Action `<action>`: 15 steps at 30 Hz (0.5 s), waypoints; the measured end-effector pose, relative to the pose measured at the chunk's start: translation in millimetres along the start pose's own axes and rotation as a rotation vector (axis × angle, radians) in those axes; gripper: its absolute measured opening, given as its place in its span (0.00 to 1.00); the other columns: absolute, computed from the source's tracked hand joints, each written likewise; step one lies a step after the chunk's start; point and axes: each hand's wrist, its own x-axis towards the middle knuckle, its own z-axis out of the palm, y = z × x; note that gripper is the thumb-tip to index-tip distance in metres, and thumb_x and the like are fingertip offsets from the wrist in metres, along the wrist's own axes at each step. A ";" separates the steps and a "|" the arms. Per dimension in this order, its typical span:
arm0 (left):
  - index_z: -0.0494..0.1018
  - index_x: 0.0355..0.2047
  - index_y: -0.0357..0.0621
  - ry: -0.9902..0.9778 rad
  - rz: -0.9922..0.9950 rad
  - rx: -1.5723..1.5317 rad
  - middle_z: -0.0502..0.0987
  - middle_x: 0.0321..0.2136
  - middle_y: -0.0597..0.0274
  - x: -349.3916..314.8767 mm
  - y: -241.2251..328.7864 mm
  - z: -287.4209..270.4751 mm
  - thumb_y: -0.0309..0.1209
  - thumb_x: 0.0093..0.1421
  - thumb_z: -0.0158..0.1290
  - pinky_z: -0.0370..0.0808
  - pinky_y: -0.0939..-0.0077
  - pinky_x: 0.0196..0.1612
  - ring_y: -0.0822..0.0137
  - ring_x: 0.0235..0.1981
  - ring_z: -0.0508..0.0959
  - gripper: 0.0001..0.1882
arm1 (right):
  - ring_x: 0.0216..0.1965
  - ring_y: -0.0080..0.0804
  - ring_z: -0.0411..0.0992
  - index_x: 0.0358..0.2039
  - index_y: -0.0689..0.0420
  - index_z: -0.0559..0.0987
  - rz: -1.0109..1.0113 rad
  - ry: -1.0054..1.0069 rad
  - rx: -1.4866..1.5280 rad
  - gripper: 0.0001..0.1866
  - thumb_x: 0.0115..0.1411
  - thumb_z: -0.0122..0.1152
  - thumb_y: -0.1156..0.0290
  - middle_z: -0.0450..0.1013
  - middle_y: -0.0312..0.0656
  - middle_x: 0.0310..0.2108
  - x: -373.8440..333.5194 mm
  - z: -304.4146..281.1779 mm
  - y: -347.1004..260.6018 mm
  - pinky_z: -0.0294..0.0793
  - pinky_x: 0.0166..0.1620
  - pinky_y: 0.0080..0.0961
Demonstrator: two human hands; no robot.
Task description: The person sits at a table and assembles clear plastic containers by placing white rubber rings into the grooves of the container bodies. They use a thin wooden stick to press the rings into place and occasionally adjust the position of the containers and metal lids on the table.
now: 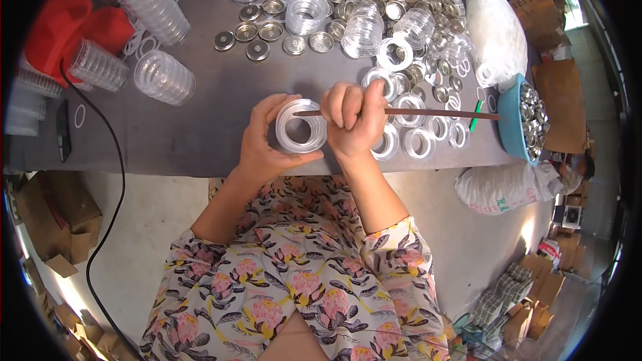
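Observation:
My left hand [259, 139] is curled round a clear plastic ring-shaped piece [286, 139], perhaps a short stack, held over the table's near edge. In my right fist [354, 120] is a long thin brown stick [441, 113]. Its left tip reaches into the opening of the ring piece, while the other end extends right toward a blue basin [510, 120]. Just beyond and to the right of my right hand lie several clear plastic rings [418, 143]. Silver metal lids [257, 51] are scattered farther back on the grey table [214, 107].
Nested clear cups [164, 78] and a red cloth-like item [73, 23] occupy the left side. A black cable [110, 134] hangs over the edge there. Metal lids fill the basin, beside a white plastic bag [495, 30]. Cardboard boxes [60, 210] stand on the floor.

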 end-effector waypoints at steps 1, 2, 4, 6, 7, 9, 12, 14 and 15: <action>0.55 0.48 0.39 -0.017 0.007 0.034 0.66 0.47 0.50 -0.7 -1.8 -1.0 0.29 0.31 0.70 0.67 0.69 0.51 0.61 0.48 0.69 0.45 | 0.10 0.22 0.42 0.04 0.49 0.52 -0.003 -0.023 -0.045 0.31 0.65 0.25 0.52 0.49 0.32 0.06 0.5 -3.1 -0.9 0.46 0.17 0.21; 0.52 0.51 0.38 -0.035 0.015 0.068 0.66 0.47 0.51 -0.7 -2.5 -1.5 0.29 0.31 0.70 0.67 0.69 0.51 0.62 0.48 0.69 0.48 | 0.10 0.23 0.42 0.04 0.50 0.52 -0.021 -0.030 -0.032 0.31 0.65 0.25 0.52 0.49 0.33 0.06 0.1 -4.1 -4.9 0.46 0.17 0.21; 0.54 0.50 0.38 -0.036 0.000 0.026 0.66 0.47 0.52 -0.9 -3.3 -0.9 0.29 0.32 0.70 0.67 0.69 0.51 0.62 0.48 0.69 0.47 | 0.11 0.23 0.42 0.04 0.50 0.52 -0.049 -0.051 -0.003 0.31 0.65 0.25 0.53 0.50 0.33 0.06 -1.6 -0.7 -18.5 0.46 0.18 0.21; 0.56 0.49 0.38 -0.022 0.002 0.000 0.67 0.46 0.53 -0.5 -4.6 0.1 0.29 0.31 0.70 0.67 0.71 0.50 0.64 0.47 0.70 0.45 | 0.11 0.23 0.43 0.04 0.51 0.53 -0.092 -0.042 -0.079 0.32 0.65 0.26 0.54 0.51 0.34 0.06 -3.0 6.3 -29.5 0.46 0.17 0.21; 0.58 0.49 0.38 -0.007 0.012 -0.006 0.68 0.44 0.55 -0.4 -5.9 0.8 0.30 0.31 0.70 0.68 0.72 0.50 0.65 0.46 0.70 0.44 | 0.11 0.23 0.43 0.04 0.51 0.53 -0.127 -0.026 -0.141 0.32 0.65 0.26 0.54 0.51 0.34 0.06 -3.9 8.2 -31.0 0.46 0.17 0.21; 0.60 0.49 0.38 0.004 0.004 -0.010 0.69 0.43 0.56 -0.4 -6.2 1.2 0.30 0.31 0.70 0.68 0.73 0.49 0.66 0.46 0.71 0.44 | 0.11 0.23 0.44 0.04 0.51 0.53 -0.160 0.037 -0.193 0.32 0.65 0.26 0.54 0.52 0.35 0.06 -6.5 10.7 -26.3 0.45 0.17 0.21; 0.60 0.49 0.39 0.003 -0.045 -0.029 0.69 0.44 0.57 -1.7 -4.6 0.9 0.30 0.31 0.70 0.68 0.73 0.49 0.66 0.46 0.70 0.43 | 0.11 0.23 0.44 0.04 0.51 0.53 -0.184 0.032 -0.169 0.32 0.65 0.26 0.54 0.52 0.36 0.06 -8.3 9.8 -13.8 0.46 0.17 0.20; 0.60 0.49 0.38 0.011 -0.075 -0.073 0.69 0.44 0.57 -2.6 -4.6 2.7 0.30 0.32 0.70 0.68 0.73 0.49 0.66 0.46 0.70 0.43 | 0.11 0.24 0.45 0.05 0.51 0.53 -0.164 0.050 -0.129 0.31 0.65 0.26 0.53 0.52 0.36 0.07 -11.1 13.8 -7.7 0.47 0.18 0.20; 0.60 0.49 0.38 0.019 -0.077 -0.073 0.69 0.44 0.57 -2.9 -4.4 2.8 0.30 0.32 0.70 0.68 0.73 0.49 0.66 0.46 0.70 0.43 | 0.12 0.24 0.45 0.05 0.51 0.53 -0.150 0.055 -0.095 0.31 0.65 0.26 0.53 0.52 0.36 0.07 -12.1 16.6 -4.1 0.47 0.18 0.20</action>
